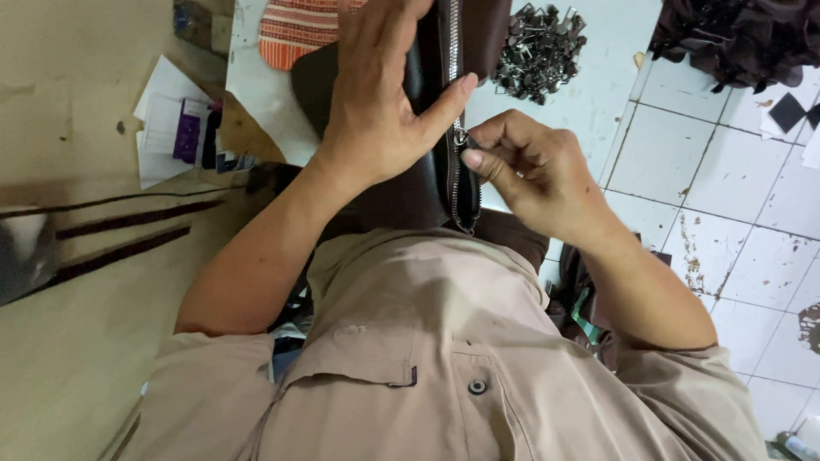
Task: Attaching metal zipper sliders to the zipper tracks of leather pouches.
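Note:
A dark brown leather piece [401,192] with a silver metal zipper [453,51] along its right edge lies in front of me. My left hand [380,94] presses flat on the leather, fingers spread, thumb beside the zipper. My right hand [525,166] pinches the small metal zipper slider [462,139] between thumb and forefinger, partway down the zipper.
A heap of metal zipper sliders [538,47] lies on the white tiled floor [726,213]. Dark brown leather pieces [735,34] pile at top right. An orange striped cloth [295,30] is at top. Papers [171,119] rest on a beige surface [77,341] at left.

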